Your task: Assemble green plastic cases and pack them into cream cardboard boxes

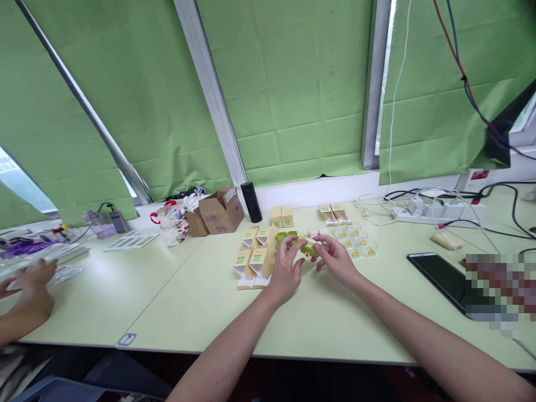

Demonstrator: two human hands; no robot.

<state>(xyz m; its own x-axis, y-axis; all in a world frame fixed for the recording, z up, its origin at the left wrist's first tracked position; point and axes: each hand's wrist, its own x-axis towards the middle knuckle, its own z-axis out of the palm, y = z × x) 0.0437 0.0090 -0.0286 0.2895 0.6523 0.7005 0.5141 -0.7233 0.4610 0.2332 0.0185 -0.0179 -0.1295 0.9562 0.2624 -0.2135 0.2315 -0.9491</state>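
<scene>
My left hand [287, 267] and my right hand [336, 258] meet above the table, their fingers pinching a small rounded green piece [309, 247] with cream parts between them. What exactly the piece is, I cannot make out. Just behind the left hand lie bright green pieces [281, 235], partly covered by the fingers. Small cream cardboard boxes [257, 258] with green labels and opened flaps stand in pairs to the left of my hands. Beyond the right hand are clear plastic shells [354, 239] with yellow centres, and small pale pink pieces [317, 232] peek out behind the fingers.
More cream boxes [282, 216] and an opened pair [334, 214] stand farther back. A black cylinder [251, 202] is beside a brown carton [221, 211]. To the right are a power strip [444, 212] with cables and a phone [438, 279]. Another person's hand [36, 285] works at far left.
</scene>
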